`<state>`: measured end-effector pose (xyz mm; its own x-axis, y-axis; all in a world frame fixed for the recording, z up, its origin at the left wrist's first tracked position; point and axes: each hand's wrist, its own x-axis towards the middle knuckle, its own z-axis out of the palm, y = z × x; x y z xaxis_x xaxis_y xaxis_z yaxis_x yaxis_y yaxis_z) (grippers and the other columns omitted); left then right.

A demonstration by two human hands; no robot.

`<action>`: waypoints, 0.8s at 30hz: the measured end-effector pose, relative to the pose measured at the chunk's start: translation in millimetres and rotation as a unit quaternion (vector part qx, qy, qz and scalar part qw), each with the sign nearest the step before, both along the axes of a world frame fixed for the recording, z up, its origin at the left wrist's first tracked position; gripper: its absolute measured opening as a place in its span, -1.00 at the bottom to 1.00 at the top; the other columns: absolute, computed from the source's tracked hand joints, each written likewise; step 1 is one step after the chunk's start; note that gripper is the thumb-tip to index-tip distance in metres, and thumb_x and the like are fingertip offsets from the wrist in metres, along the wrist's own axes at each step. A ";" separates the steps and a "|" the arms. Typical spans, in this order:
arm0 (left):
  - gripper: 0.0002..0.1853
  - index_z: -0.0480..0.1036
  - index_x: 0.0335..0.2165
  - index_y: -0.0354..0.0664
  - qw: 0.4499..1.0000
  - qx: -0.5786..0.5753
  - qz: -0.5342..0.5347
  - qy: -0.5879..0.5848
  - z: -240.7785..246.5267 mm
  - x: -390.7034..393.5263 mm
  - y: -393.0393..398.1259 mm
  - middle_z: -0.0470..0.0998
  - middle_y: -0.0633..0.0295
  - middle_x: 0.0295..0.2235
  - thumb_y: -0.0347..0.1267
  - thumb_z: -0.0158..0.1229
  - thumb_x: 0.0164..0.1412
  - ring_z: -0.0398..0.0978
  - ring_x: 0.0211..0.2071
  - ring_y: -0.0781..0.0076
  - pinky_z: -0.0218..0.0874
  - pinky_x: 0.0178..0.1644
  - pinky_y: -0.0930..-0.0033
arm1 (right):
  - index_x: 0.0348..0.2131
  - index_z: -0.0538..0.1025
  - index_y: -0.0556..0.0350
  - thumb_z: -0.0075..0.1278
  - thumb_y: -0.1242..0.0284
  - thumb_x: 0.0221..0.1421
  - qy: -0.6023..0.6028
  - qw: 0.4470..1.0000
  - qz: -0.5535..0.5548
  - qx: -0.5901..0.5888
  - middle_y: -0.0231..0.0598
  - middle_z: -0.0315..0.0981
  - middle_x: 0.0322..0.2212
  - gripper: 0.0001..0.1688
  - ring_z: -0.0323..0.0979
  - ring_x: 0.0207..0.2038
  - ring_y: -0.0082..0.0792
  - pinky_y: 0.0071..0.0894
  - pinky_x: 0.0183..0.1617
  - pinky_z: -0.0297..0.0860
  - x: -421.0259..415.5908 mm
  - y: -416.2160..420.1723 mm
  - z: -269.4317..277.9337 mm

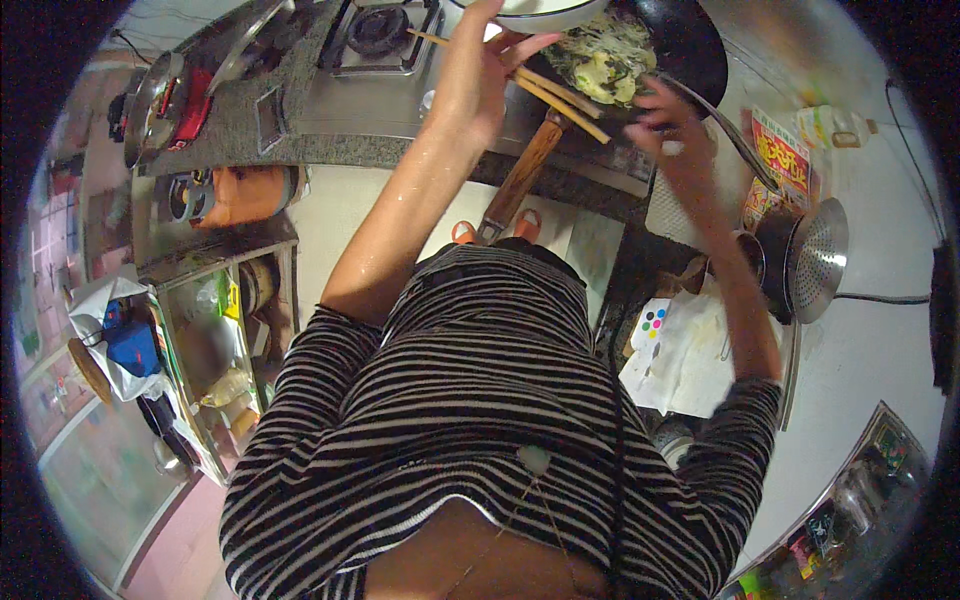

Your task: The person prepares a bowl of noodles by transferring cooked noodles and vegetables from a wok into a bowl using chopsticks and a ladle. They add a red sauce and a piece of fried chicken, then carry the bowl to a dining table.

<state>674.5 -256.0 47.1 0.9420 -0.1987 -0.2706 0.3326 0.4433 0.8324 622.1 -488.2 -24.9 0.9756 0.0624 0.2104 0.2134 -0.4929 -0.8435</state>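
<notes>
My left hand (480,90) is raised over the front of the stove, shut on a white bowl with a dark rim (536,16) and a pair of wooden chopsticks (562,101). The chopsticks' thick ends point toward my right hand (667,124), which is blurred, its fingers apart beside the wok. Egg-like food with green bits (607,71) lies in the dark wok (694,37). The wok's wooden handle (525,172) points toward my body. A long curved metal utensil handle (739,142) rests across the wok's right rim, close to my right hand; no grip on it shows.
Left of the wok is a second gas burner (379,31). A red object (193,109) is at the counter's far left. On the right are a printed leaflet (780,154), a plastic bottle (834,127), a perforated metal strainer (821,261) and white paper (686,352).
</notes>
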 end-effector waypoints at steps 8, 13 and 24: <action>-0.27 0.09 0.04 -0.20 0.995 -0.096 -0.008 0.031 2.5 2.2 -33.1 0.30 0.12 -0.09 0.02 -0.01 0.01 0.27 -0.07 0.32 -0.11 0.06 0.18 | -0.29 0.44 0.18 -0.08 0.45 0.03 -0.006 0.951 -0.014 0.310 -0.30 0.36 -0.28 -0.78 0.31 -0.25 -0.49 -0.51 -0.17 0.28 14.5 105.4 22.6; -0.24 0.08 0.04 -0.18 1.000 -0.006 -0.012 0.004 3.3 3.0 -6.0 0.23 0.15 -0.03 0.04 0.03 -0.03 0.23 -0.01 0.27 -0.16 0.11 0.20 | -0.40 0.52 0.07 -0.16 0.45 0.04 -0.204 0.974 -0.088 -0.043 -0.29 0.43 -0.44 -0.80 0.35 -0.30 -0.34 -0.45 -0.16 0.26 49.8 46.5 23.2; -0.46 0.24 -0.17 -0.25 0.995 0.012 0.100 -0.025 -41.2 14.0 43.1 0.37 0.12 -0.27 -0.06 0.05 -0.01 0.39 -0.16 0.23 -0.01 0.07 0.25 | -0.33 0.49 0.11 -0.05 0.50 0.00 -0.175 0.963 0.136 -0.155 -0.24 0.42 -0.40 -0.83 0.39 -0.33 -0.37 -0.54 -0.23 0.28 134.5 -23.8 -38.3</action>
<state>688.5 -212.8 5.9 0.9742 0.0010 -0.2256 0.1979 0.4763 0.8567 756.6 -512.0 -63.2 0.7870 0.4187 0.4530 0.6146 -0.5952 -0.5177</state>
